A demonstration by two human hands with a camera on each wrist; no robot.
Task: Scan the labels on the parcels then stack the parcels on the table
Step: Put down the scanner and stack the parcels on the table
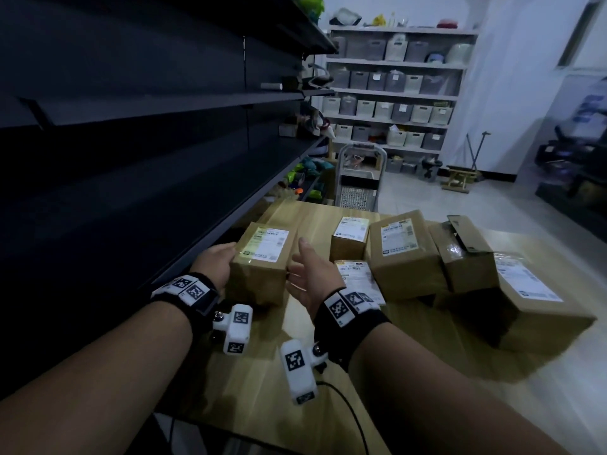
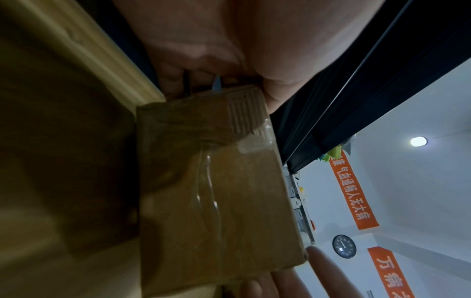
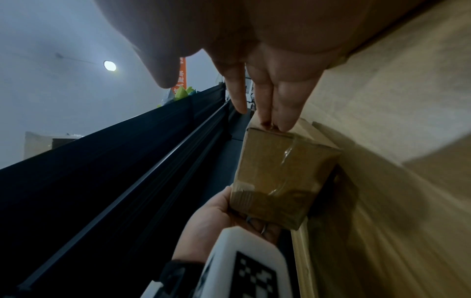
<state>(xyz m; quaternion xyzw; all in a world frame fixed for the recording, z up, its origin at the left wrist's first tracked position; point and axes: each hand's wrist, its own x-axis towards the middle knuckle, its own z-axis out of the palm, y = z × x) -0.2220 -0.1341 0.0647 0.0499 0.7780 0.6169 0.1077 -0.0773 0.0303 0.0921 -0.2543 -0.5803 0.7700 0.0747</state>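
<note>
Parcels lie spread over my surface [image 1: 249,382], pale wood beside dark shelving [image 1: 131,159]. The biggest one [image 1: 538,310] sits at the right, a tall one [image 1: 404,257] stands further in at the middle, and between them is one with a torn flap [image 1: 466,254]. A small upright box [image 1: 349,238] and a flat one [image 1: 358,277] lie just beside my right wrist. None is stacked yet, as far as I can judge, and I see no scanner.

Apart from that cluster, near the shelf edge, stands the box I am working on [image 1: 259,261], label [image 1: 267,244] facing up. Its long axis runs away from me, so its two long sides face left and right, one to each hand.

My left hand [image 1: 215,264] is on its left side, fingers curled round the near bottom corner, gripping it. My right hand [image 1: 308,277] is spread, thumb up; in the right wrist view my straight fingertips [image 3: 282,121] touch the box's edge without closing on it. I judge both hands equally near. The box lies directly between them, so a squeeze inward should lift it squarely.
</note>
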